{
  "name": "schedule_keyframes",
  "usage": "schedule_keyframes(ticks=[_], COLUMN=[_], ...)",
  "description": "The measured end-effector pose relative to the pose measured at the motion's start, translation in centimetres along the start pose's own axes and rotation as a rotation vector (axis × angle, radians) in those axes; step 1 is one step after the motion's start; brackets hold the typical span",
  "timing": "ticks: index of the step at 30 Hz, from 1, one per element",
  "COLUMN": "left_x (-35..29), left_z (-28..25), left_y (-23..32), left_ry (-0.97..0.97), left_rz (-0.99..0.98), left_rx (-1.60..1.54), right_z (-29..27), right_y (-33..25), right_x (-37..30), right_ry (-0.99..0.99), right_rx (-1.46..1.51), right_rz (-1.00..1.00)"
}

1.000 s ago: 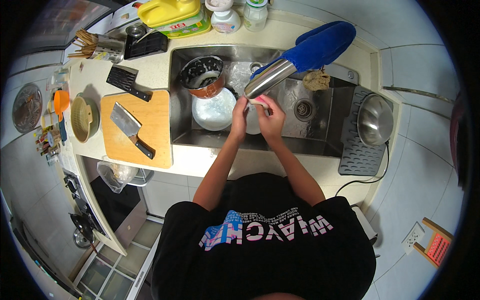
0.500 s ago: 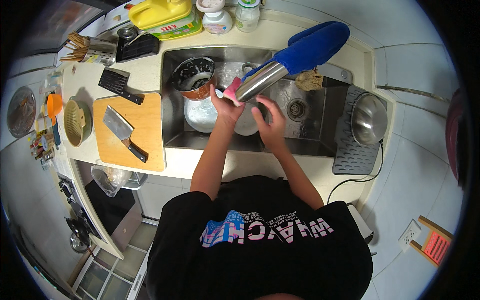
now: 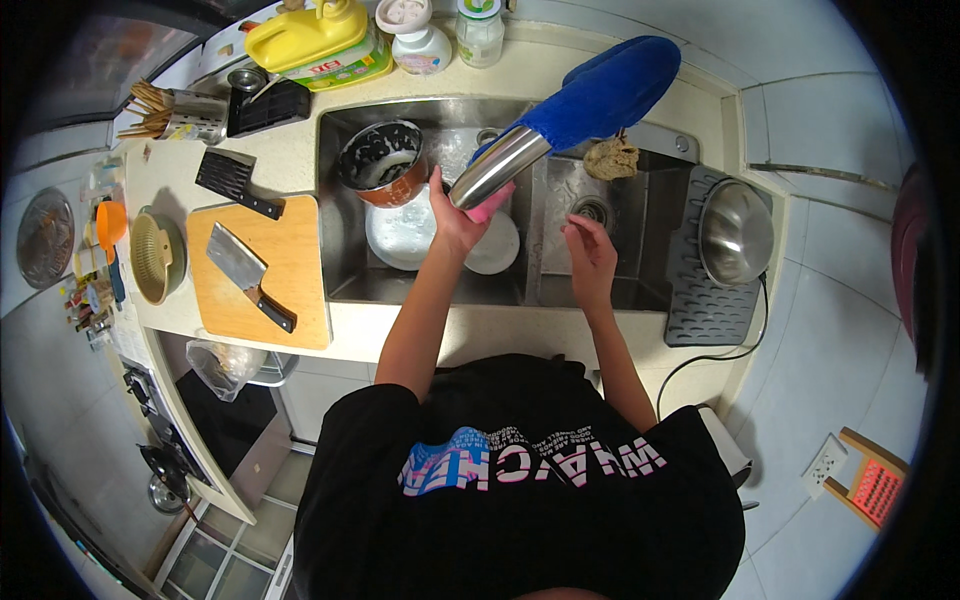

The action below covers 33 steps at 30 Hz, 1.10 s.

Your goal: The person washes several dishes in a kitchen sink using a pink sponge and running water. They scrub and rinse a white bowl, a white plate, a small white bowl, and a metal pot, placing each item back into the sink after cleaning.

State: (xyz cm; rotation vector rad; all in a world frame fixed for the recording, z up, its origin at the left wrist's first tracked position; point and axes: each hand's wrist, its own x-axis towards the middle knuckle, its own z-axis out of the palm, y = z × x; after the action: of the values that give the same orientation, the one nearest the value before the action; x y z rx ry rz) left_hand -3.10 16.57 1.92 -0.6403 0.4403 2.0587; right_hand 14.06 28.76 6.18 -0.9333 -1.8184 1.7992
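Note:
My left hand [image 3: 452, 222] is closed on a pink cloth or sponge [image 3: 490, 203], partly hidden behind the tip of a steel cylinder. That cylinder [image 3: 502, 165] looks like a faucet spout, with a blue fabric cover [image 3: 610, 95] around its upper part. Over the right basin, my right hand [image 3: 594, 255] is bent at the fingers and appears to hold nothing. A brown pot [image 3: 397, 190] with suds inside stands in the left basin. Below it are a white dish [image 3: 393, 238] and a pale round dish [image 3: 493, 245].
On the left counter, a cleaver [image 3: 240, 258] lies on a wooden cutting board [image 3: 215, 310], with a black slotted turner [image 3: 235, 180] behind. A steel bowl [image 3: 737, 235] rests on a grey mat [image 3: 700, 325] at right. A tan scrubber [image 3: 610, 158] sits behind the right basin.
My right hand has moved away from the spout, right and slightly nearer me. My left hand stays at the spout's tip with the pink cloth or sponge; the view has shifted slightly.

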Motion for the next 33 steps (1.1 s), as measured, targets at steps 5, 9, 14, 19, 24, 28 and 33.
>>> schedule_keyframes(ticks=[5, 9, 14, 19, 24, 28, 33], left_x=[0.4, 1.6, 2.2, 2.8, 3.2, 3.2, 1.4], left_z=[-0.9, -1.9, -2.3, -3.7, -5.4, -4.8, -1.7], left_y=[-1.0, -1.3, -1.0, 0.1, 0.9, 1.0, 1.3], left_ry=[0.048, 0.106, 0.132, 0.127, 0.154, 0.209, 0.048], left_rz=[0.014, 0.023, 0.029, -0.003, -0.047, 0.013, -0.034], left_rx=[0.047, 0.077, 0.291, 0.277, 0.095, 0.12, 0.19], right_z=[0.8, 1.1, 0.2, -0.5, -0.5, -0.3, -0.2], right_y=[-0.5, -1.2, -0.6, -0.6, -0.5, -0.2, -0.1], right_x=[0.3, 0.3, 0.2, 0.1, 0.2, 0.3, 0.3], right_ry=[-0.029, -0.046, -0.003, 0.01, 0.028, 0.025, 0.029], right_rx=[0.055, 0.112, 0.146, 0.143, 0.173, 0.156, 0.171], right_rz=[0.023, 0.02, 0.026, 0.056, 0.062, 0.051, 0.059])
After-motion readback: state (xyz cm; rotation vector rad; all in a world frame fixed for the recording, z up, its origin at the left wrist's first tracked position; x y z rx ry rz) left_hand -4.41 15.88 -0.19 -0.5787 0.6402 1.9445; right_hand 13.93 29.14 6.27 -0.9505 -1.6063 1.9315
